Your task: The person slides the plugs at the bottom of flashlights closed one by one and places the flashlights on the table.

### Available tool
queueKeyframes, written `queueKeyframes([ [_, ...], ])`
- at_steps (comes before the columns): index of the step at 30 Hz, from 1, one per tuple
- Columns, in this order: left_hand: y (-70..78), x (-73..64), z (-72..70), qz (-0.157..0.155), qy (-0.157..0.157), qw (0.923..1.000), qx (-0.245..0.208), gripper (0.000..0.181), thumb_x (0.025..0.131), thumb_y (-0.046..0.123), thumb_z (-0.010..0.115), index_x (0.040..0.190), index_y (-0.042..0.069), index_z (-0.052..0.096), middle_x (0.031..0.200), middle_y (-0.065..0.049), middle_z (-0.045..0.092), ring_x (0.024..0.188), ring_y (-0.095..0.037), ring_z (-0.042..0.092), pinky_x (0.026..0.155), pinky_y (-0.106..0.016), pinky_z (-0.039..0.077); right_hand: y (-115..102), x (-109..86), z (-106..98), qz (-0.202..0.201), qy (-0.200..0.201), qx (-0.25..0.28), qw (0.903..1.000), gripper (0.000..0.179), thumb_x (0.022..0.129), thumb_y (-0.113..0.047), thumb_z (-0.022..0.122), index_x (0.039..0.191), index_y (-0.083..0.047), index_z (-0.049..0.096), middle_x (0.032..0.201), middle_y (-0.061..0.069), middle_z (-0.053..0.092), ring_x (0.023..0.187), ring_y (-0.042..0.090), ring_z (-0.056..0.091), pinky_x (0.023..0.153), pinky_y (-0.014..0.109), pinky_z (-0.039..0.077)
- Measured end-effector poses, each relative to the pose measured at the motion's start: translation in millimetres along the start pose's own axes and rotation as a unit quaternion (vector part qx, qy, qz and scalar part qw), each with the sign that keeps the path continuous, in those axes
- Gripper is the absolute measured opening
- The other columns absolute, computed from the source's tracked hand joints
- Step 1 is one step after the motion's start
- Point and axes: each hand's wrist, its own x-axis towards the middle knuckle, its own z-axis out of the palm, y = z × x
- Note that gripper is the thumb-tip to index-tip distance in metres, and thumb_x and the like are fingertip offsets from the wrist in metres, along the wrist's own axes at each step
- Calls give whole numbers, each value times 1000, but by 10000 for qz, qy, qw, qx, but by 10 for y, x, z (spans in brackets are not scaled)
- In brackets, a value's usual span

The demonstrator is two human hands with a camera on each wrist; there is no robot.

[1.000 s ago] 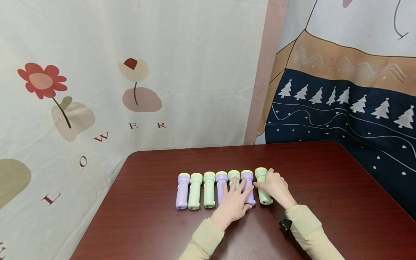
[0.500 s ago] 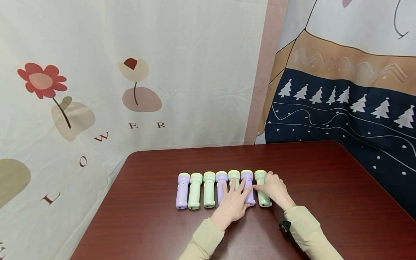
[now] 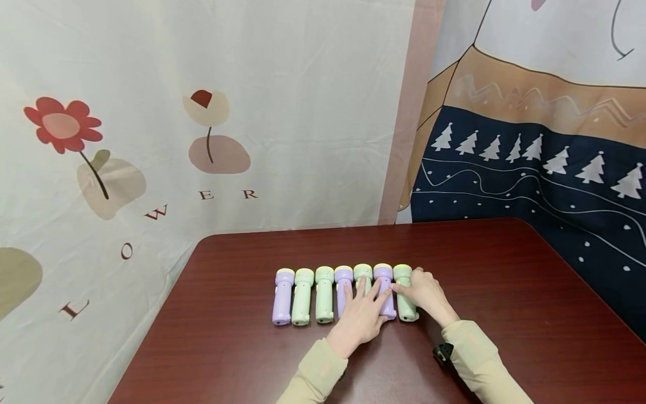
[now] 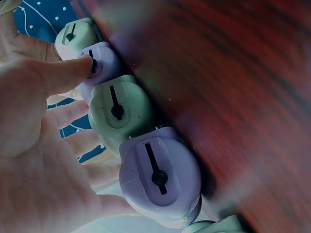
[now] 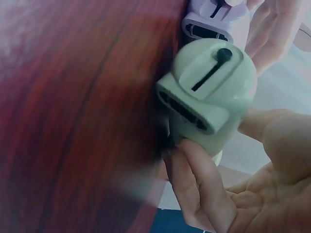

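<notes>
Several purple and green flashlights lie side by side in a row, heads toward the far edge. My right hand (image 3: 426,293) grips the green flashlight (image 3: 406,300) at the right end, thumb on its left side and fingers curled round its right. In the right wrist view the end of that green flashlight (image 5: 214,82) faces me. My left hand (image 3: 357,320) lies spread over the purple flashlight (image 3: 382,273), a green flashlight (image 3: 363,271) and another purple flashlight (image 3: 344,275), hiding part of them. Its thumb touches the end of a purple flashlight (image 4: 104,65) in the left wrist view.
Left of the hands lie a green flashlight (image 3: 324,294), another green flashlight (image 3: 303,297) and a purple flashlight (image 3: 284,297). All rest on the dark red wooden table (image 3: 212,348). A printed curtain (image 3: 303,112) hangs behind the table, with a navy tree-patterned cloth (image 3: 504,185) at the right.
My right hand has drawn the rightmost green flashlight slightly toward me and then left, closing the gap to the purple one beside it. My left hand has stayed nearly still.
</notes>
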Motion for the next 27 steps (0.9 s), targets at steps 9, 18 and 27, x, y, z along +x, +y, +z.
queueKeyframes([
  [9,11,9,8,-23,-74,10000,9,56,89,39,61,141,25,45,149,-2,43,138,-32,38,103,-60,36,4,-2,-13,-114,-39,121,9999,70,85,-41,68,113,20,46,87,27,61,79,42,64,64,45,51],
  [18,-1,15,14,-1,-49,10000,-15,56,89,40,60,140,24,46,148,-3,44,138,-33,38,103,-60,36,-10,-28,-48,-103,12,121,9999,78,85,-40,66,127,18,37,105,34,60,89,46,63,69,49,52],
  [27,-114,28,32,-107,55,9988,-473,53,90,41,59,138,21,48,147,-6,45,136,-36,41,103,-57,39,-6,-36,-101,-609,682,-12,9958,54,84,-32,70,111,10,48,95,25,61,72,31,62,60,42,50],
])
